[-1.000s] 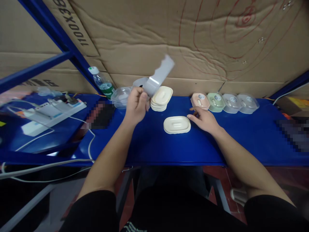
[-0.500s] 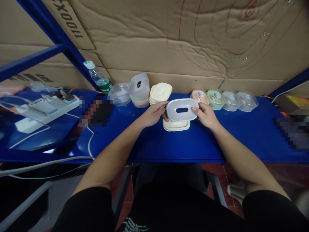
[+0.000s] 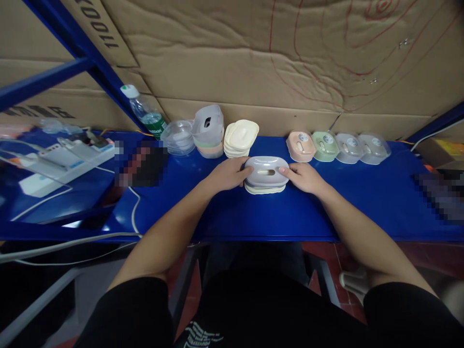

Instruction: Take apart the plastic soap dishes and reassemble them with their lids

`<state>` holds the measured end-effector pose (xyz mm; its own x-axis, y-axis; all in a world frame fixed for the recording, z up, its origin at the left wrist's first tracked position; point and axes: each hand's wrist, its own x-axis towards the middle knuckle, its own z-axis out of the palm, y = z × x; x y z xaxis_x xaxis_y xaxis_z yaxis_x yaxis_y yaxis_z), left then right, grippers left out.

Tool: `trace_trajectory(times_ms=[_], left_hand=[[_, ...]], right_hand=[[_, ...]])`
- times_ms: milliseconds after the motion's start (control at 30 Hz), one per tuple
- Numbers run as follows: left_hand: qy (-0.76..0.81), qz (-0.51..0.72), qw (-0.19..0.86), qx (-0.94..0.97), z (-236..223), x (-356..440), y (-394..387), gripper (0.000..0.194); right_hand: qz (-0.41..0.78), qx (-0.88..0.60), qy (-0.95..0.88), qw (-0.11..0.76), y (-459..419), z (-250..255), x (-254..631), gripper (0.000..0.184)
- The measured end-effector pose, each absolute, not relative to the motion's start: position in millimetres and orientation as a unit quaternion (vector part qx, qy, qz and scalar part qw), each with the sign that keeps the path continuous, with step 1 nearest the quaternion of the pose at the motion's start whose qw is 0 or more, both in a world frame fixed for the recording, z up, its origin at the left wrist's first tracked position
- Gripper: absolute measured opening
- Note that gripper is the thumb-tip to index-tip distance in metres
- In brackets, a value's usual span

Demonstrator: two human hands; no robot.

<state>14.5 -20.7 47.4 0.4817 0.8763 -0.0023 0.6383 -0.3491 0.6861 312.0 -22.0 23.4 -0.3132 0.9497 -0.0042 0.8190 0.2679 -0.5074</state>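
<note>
A pale grey oval tray with a slot [image 3: 266, 170] sits on top of a cream oval base [image 3: 264, 189] on the blue shelf [image 3: 253, 217]. My left hand [image 3: 228, 175] grips the grey tray's left end and my right hand [image 3: 302, 176] grips its right end, fingers curled on the rim. Just behind stand a stack of cream bases [image 3: 241, 137] and a stack of grey and pink slotted trays [image 3: 208, 130].
Several finished boxes [image 3: 337, 146], pink, green and clear, line the back right. Clear lids [image 3: 177, 137] and a water bottle [image 3: 143, 112] stand at the back left. Power strips and cables [image 3: 61, 162] lie at the left. Cardboard forms the back wall.
My left hand brought the grey slotted tray down from the air; both hands took it and lowered it onto the cream base.
</note>
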Motion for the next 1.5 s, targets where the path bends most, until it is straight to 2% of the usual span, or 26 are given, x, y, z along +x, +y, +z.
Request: trace_trajectory(times_ms=[300, 467, 533, 667, 800, 867, 933, 1033, 1167, 1267, 1367, 1500], left_hand=[[0.491, 0.054, 0.255, 0.831, 34.5, 16.7, -15.9, 0.032], [0.490, 0.158, 0.263, 0.816, 18.1, 12.9, -10.0, 0.031], [0.494, 0.214, 0.237, 0.809, 18.7, 10.4, -8.6, 0.035], [0.515, 0.346, 0.139, 0.772, 36.1, -2.3, -4.3, 0.034], [0.563, 0.480, -0.015, 0.673, 55.7, -39.8, 8.7, 0.022], [0.598, 0.505, -0.089, 0.617, 58.0, -64.9, 17.2, 0.019], [0.632, 0.504, -0.106, 0.579, 55.0, -88.1, 24.6, 0.019], [0.627, 0.519, -0.050, 0.579, 46.5, -111.0, 31.5, 0.014], [0.603, 0.522, 0.030, 0.603, 39.1, -119.4, 35.8, 0.032], [0.589, 0.511, 0.065, 0.623, 36.8, -119.3, 39.4, 0.035], [0.579, 0.514, 0.072, 0.629, 34.7, -119.4, 44.2, 0.033], [0.613, 0.531, 0.025, 0.585, 34.9, -119.5, 49.4, 0.031]], right_hand=[[0.161, -0.577, -0.800, 0.031, -23.5, 26.3, 305.2, 0.077], [0.158, -0.584, -0.795, 0.035, -24.2, 27.2, 304.1, 0.079], [0.162, -0.585, -0.794, 0.036, -23.9, 27.9, 305.2, 0.080], [0.170, -0.586, -0.791, 0.043, -23.1, 28.4, 308.3, 0.081], [0.167, -0.579, -0.796, 0.058, -23.2, 27.7, 309.7, 0.079], [0.160, -0.575, -0.800, 0.058, -23.4, 27.4, 309.7, 0.077], [0.156, -0.573, -0.803, 0.052, -23.4, 27.3, 309.8, 0.075], [0.155, -0.573, -0.803, 0.046, -23.3, 27.7, 310.4, 0.073], [0.151, -0.576, -0.801, 0.053, -23.5, 28.1, 310.8, 0.071], [0.152, -0.577, -0.800, 0.056, -23.7, 28.0, 310.5, 0.072], [0.152, -0.578, -0.800, 0.059, -23.8, 27.7, 310.3, 0.072], [0.154, -0.575, -0.801, 0.064, -23.7, 27.9, 310.5, 0.071]])
